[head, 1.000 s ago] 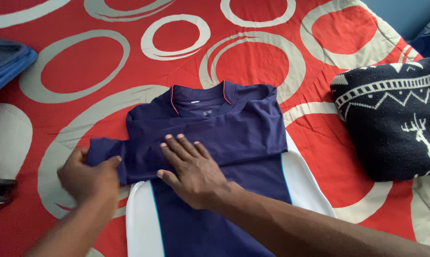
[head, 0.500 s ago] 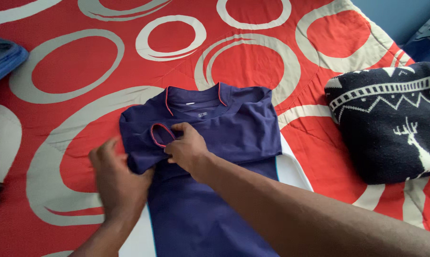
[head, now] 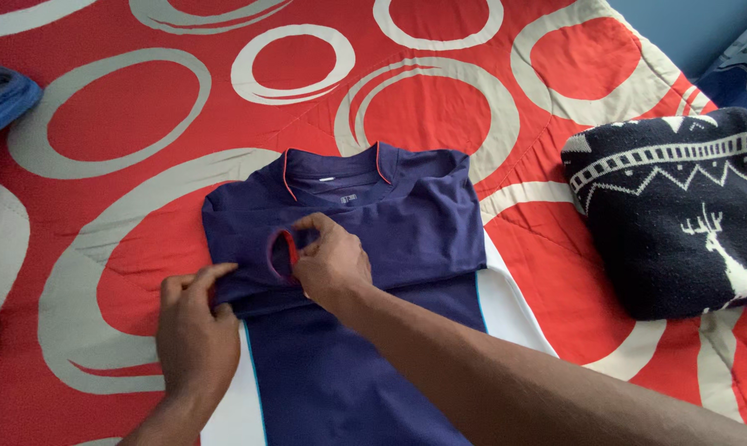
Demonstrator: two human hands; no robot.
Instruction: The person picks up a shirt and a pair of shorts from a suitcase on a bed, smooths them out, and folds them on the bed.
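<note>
1. Altogether, two bare hands work on one navy shirt (head: 406,231) that lies at the middle of a bed, collar toward the far side.
2. One red bedspread (head: 125,124) with large pale grey rings covers the bed under everything.
3. One left hand (head: 196,334), at the near left, lies on the shirt's left folded edge, its fingers (head: 212,272) pinching the cloth there.
4. One right hand (head: 332,260), reaching in from the near right, rests on the chest of the shirt; its fingers are curled on one sleeve cuff (head: 284,254), an opening edged in red.
5. Two white side panels (head: 514,306) show on the shirt's lower part, one at each side.
6. One dark knitted sweater (head: 679,215) with a white pattern lies folded at the right, well apart from the shirt.
7. One blue folded cloth (head: 2,95) sits at the far left edge, partly out of view.
</note>
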